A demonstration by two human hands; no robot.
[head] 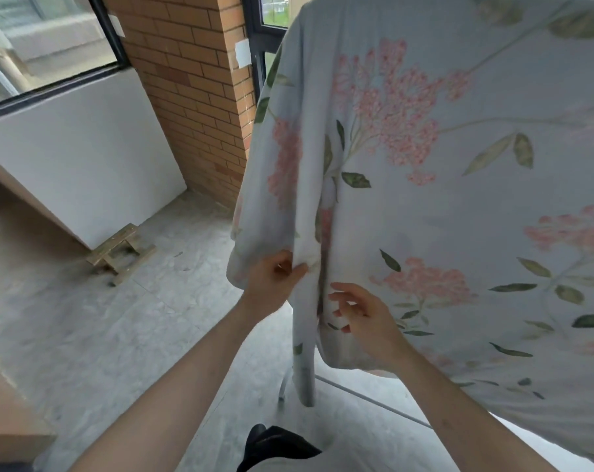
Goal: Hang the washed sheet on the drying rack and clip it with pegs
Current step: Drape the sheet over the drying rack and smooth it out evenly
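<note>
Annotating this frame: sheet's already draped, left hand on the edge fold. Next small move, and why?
Probably tug the fold outward to spread it. The left hand pinches a bunched fold at the edge of the sheet, which hangs doubled and creased there, while the right hand hovers open beside it. No pegs are in view, so flattening likely comes before clipping.

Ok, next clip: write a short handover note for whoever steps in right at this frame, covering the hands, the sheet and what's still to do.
Left hand: pinches a hanging fold of the pale blue floral sheet.
Right hand: open, fingers spread at the fabric, holding nothing.
Sheet: draped over the top of the drying rack, whose grey metal leg shows below the hem.
Done: sheet hung.
Left: straighten the bunched left edge, then clip it; no pegs are visible.
</note>
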